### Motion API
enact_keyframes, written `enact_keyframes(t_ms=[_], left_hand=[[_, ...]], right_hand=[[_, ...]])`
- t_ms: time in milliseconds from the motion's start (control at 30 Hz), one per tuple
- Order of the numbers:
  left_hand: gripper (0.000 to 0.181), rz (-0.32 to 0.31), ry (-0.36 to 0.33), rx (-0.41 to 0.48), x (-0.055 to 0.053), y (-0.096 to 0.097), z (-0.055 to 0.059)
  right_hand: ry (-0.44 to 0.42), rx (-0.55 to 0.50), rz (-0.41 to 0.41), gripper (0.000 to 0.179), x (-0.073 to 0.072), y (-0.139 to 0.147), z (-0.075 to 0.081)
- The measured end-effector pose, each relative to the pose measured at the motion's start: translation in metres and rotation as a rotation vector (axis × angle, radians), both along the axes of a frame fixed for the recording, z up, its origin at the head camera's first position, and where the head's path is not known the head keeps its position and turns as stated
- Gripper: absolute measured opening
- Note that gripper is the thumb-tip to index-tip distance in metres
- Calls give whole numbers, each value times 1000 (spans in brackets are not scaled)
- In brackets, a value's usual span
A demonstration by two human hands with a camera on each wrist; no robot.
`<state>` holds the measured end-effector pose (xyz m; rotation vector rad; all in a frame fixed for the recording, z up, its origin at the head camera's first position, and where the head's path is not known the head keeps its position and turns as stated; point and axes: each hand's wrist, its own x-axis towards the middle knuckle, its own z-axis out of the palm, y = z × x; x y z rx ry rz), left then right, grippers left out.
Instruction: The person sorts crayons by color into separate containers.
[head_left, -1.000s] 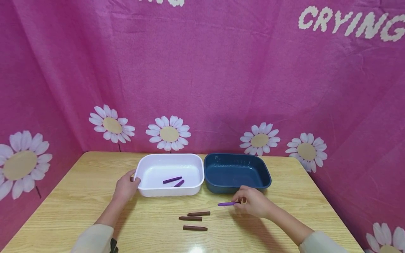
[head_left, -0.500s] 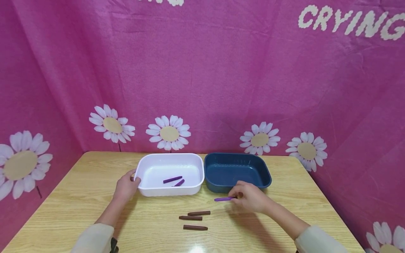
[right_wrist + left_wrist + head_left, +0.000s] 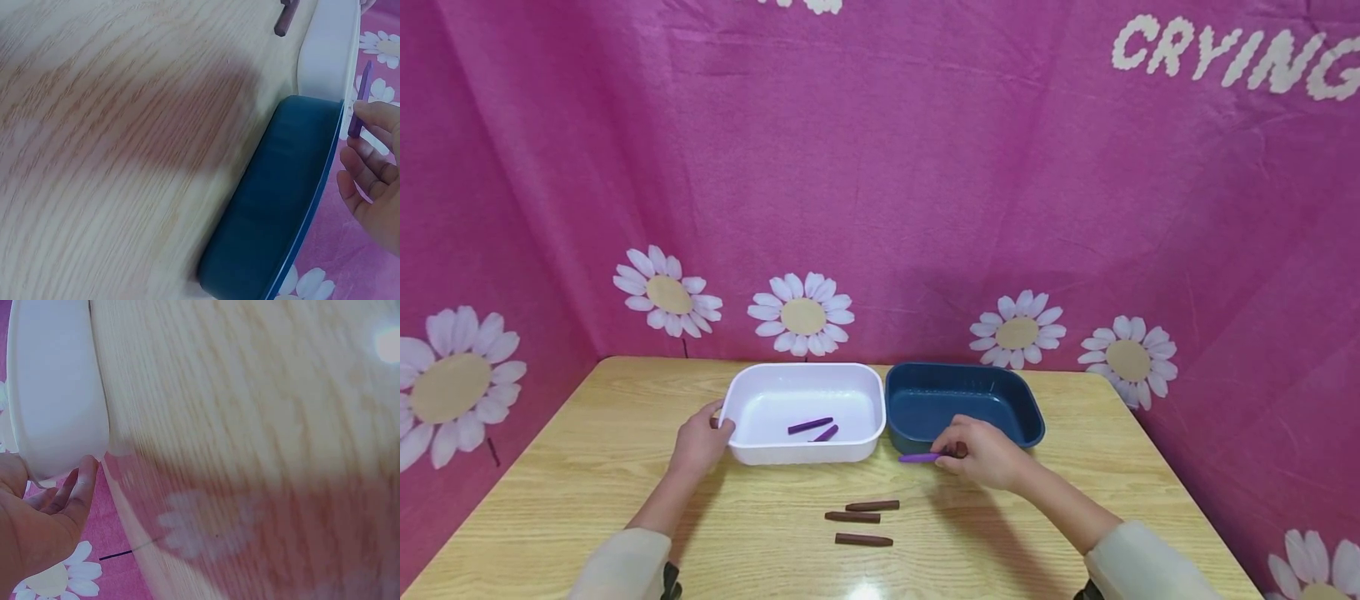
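A purple crayon [image 3: 918,457] is pinched between the thumb and fingers of my right hand [image 3: 987,454], in front of the dark blue bin's near wall in the head view. The right wrist view shows this crayon [image 3: 361,100] raised past the rim of the blue bin [image 3: 269,200]. My left hand [image 3: 700,443] grips the left end of the white bin [image 3: 805,454]; in the left wrist view its thumb is partly hidden behind the wall, with the fingers outside. Two purple crayons, one of them [image 3: 810,425], lie in the white bin.
Three brown crayons, one of them [image 3: 863,540], lie on the wooden table [image 3: 760,542] in front of the bins. Both bins stand side by side near the table's back edge. A pink curtain [image 3: 880,183] with daisies hangs behind and at the sides.
My right hand has moved left and away from me, carrying the purple crayon toward the blue bin. The left hand stays on the white bin, and the brown crayons lie where they were.
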<state>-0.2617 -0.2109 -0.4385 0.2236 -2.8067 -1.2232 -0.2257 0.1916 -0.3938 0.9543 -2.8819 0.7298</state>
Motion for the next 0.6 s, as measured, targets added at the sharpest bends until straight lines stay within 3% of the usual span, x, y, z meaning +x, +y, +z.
enact_keyframes(t_ms=[333, 600], left_hand=[[53, 1, -2, 7, 2, 1, 2], [53, -4, -2, 9, 3, 1, 3]], right_hand=[[-21, -3, -16, 13, -2, -8, -1], [25, 1, -4, 10, -9, -17, 1]])
